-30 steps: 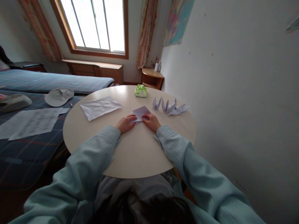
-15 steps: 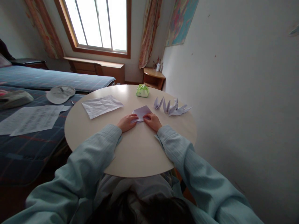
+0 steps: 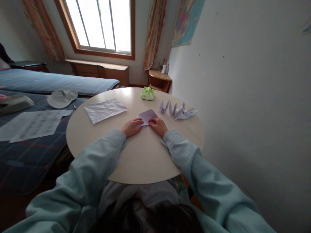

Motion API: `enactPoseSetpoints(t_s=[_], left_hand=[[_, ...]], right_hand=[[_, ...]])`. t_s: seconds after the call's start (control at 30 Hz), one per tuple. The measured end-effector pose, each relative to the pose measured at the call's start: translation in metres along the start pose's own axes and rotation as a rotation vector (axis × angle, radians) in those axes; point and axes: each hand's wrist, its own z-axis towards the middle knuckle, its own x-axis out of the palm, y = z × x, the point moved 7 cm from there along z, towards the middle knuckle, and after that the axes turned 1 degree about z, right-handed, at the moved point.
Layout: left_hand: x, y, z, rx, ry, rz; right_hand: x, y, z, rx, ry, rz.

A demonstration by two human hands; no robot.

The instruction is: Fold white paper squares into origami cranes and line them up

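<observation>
A folded sheet of white paper (image 3: 147, 116) lies on the round table (image 3: 145, 155), its far edge coming to a blunt point. My left hand (image 3: 132, 127) grips its near left side, fingers closed on the edge. At the near right side, my right hand (image 3: 158, 125) is closed on the paper too, with the thumb and fingertips bent in. Both hands rest low against the tabletop, and the fingertips partly cover the near fold. Several folded paper cranes (image 3: 178, 111) stand just beyond my right hand. A creased, flattened sheet (image 3: 105, 110) lies to the left.
A green tissue pack (image 3: 147, 94) stands at the table's far edge. On the left, a bed (image 3: 31, 158) holds printed sheets (image 3: 36, 124) and a pale cap (image 3: 62, 98). The wall (image 3: 243, 106) runs close along the right side. A corner shelf (image 3: 159, 76) stands behind.
The camera view has shifted very slightly. Both hands keep their hold on the folded paper with no clear movement.
</observation>
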Motion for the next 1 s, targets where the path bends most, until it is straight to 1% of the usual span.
enactPoseSetpoints(t_s=[0.1, 0.27, 0.4, 0.47, 0.57, 0.6, 0.67, 0.83, 1.0], left_hand=[[-0.001, -0.002, 0.000, 0.013, -0.006, -0.017], [-0.004, -0.003, 0.001, 0.049, -0.051, -0.065], [-0.001, -0.002, 0.002, 0.051, -0.033, -0.048], [0.000, 0.002, 0.002, -0.001, -0.025, 0.006], [-0.002, 0.012, 0.002, -0.134, -0.037, 0.088], [-0.002, 0.014, 0.002, -0.162, -0.036, 0.098], [-0.001, 0.016, 0.002, -0.176, -0.018, 0.103], [0.002, 0.015, 0.004, -0.125, 0.002, 0.068], [0.005, 0.011, 0.005, -0.010, 0.009, -0.014]], right_hand=[[0.000, 0.000, 0.000, 0.003, 0.004, 0.004], [0.000, 0.002, 0.000, -0.007, 0.009, -0.006], [-0.002, 0.004, -0.001, 0.006, -0.007, 0.000], [-0.002, 0.004, -0.001, 0.006, -0.012, 0.016], [-0.001, 0.004, -0.002, -0.001, -0.011, 0.039], [-0.001, 0.004, -0.002, -0.003, -0.009, 0.043], [-0.001, 0.004, -0.002, -0.010, -0.006, 0.044], [-0.001, 0.003, -0.003, -0.010, -0.003, 0.028], [-0.002, 0.002, -0.002, 0.014, -0.007, 0.031]])
